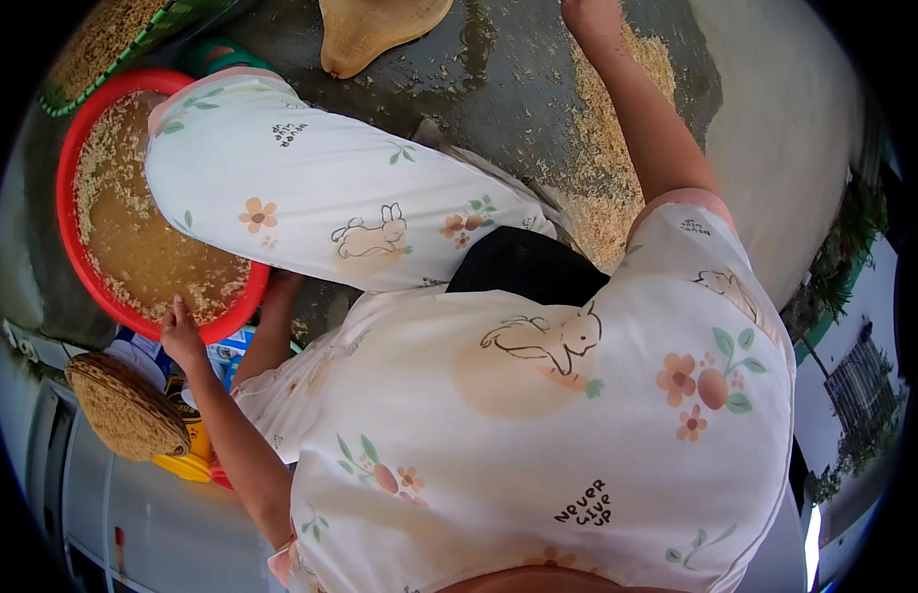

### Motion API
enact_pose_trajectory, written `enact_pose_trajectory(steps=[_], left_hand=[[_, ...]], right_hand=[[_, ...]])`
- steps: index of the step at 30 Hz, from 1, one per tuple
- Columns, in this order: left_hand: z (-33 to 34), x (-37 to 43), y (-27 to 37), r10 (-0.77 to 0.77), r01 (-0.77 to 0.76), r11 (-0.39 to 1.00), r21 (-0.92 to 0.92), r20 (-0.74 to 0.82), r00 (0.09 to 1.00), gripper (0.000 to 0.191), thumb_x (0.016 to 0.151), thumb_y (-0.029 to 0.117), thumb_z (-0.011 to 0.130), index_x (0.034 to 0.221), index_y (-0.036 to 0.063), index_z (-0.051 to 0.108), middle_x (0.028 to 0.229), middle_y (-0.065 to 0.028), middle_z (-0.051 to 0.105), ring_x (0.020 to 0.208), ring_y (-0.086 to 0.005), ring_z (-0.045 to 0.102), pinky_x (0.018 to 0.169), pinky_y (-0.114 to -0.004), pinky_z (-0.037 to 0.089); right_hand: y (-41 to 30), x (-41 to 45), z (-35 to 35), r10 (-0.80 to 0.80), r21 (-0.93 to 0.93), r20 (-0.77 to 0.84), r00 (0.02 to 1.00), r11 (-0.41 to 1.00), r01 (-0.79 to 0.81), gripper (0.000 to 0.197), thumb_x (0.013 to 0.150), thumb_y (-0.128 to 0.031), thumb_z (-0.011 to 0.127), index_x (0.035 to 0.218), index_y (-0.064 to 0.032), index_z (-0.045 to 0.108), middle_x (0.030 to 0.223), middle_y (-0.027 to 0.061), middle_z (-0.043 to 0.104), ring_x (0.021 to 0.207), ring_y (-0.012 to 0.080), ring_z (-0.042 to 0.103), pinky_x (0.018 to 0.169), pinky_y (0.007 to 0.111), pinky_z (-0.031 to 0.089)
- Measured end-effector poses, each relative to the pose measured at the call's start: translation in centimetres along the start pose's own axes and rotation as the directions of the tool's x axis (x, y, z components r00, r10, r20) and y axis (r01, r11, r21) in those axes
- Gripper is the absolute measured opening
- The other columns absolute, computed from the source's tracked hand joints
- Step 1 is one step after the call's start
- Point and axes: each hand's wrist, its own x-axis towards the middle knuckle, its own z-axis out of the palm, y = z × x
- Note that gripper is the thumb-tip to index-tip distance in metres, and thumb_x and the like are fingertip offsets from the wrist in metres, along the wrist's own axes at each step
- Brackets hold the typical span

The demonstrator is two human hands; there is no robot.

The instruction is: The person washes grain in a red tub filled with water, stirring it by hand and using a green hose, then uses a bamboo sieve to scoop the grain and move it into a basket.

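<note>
A red plastic basin (70,222) of cloudy brown water stands at the left, with pale grain-like bits floating mostly along its sides. My left hand (181,333) grips its near rim, one digit over the inside and the other fingers partly hidden. At the top edge, my right hand (592,18) is cut off by the picture, so its fingers and anything in them cannot be made out. Below and beside that forearm, a long heap of pale grain or husks (596,163) lies on the wet concrete floor. My raised knee in printed white trousers (229,163) overlaps the basin's right side.
A green-edged woven container (103,37) holds brown grain at the upper left. A tan, rounded object (385,30), its kind unclear, lies on the floor. My foot wears a green sandal (222,55). A brown woven piece (125,408) rests by yellow plastic containers (185,465).
</note>
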Motion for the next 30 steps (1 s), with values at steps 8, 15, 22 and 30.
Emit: enact_pose_trajectory(steps=[8,15,22,30], left_hand=[[-2.1,-1.4,-0.7,-0.049,0.039,0.988,-0.149,-0.063,0.997,0.050,0.099,0.047,0.064,0.086,-0.0001,0.072,0.067,-0.0018,0.058,0.057,-0.0100,0.043,0.052,-0.031,0.035],[-1.0,0.1,0.9,0.043,-0.057,0.963,-0.262,-0.058,0.997,0.043,0.101,0.041,0.062,0.085,0.0022,0.070,0.059,0.0025,0.048,0.053,-0.0067,0.042,0.049,-0.026,0.034],[-3.0,1.8,0.2,0.019,-0.030,0.919,-0.394,-0.032,0.999,0.042,0.102,0.041,0.061,0.093,0.0016,0.072,0.062,-0.0002,0.057,0.055,-0.0071,0.051,0.051,-0.024,0.040],[-8.5,3.4,0.1,-0.018,-0.080,0.872,-0.483,-0.196,0.980,0.038,0.101,0.037,0.061,0.097,0.0009,0.074,0.069,-0.0034,0.066,0.060,-0.0086,0.060,0.058,-0.026,0.048]], right_hand=[[1.3,0.8,5.0,0.022,0.073,0.158,0.987,0.997,-0.034,0.058,0.091,-0.027,0.058,0.146,-0.0118,0.046,0.100,0.0265,0.071,0.098,0.0464,0.067,0.089,0.054,0.053],[8.2,1.8,6.4,-0.020,0.053,0.121,0.992,0.999,0.014,0.059,0.091,-0.032,0.059,0.148,-0.0174,0.049,0.101,0.0244,0.071,0.098,0.0467,0.067,0.088,0.051,0.053],[-1.8,-2.4,-8.7,0.038,0.899,0.209,0.977,0.386,-0.207,0.035,0.103,-0.017,0.055,0.135,-0.0038,0.055,0.080,0.0004,0.057,0.056,0.0040,0.045,0.049,0.020,0.037],[-21.6,-5.9,-24.6,-0.401,0.965,-0.017,0.916,0.235,0.121,0.039,0.105,-0.018,0.052,0.142,-0.0047,0.051,0.081,0.0007,0.056,0.057,0.0046,0.044,0.052,0.021,0.036]])
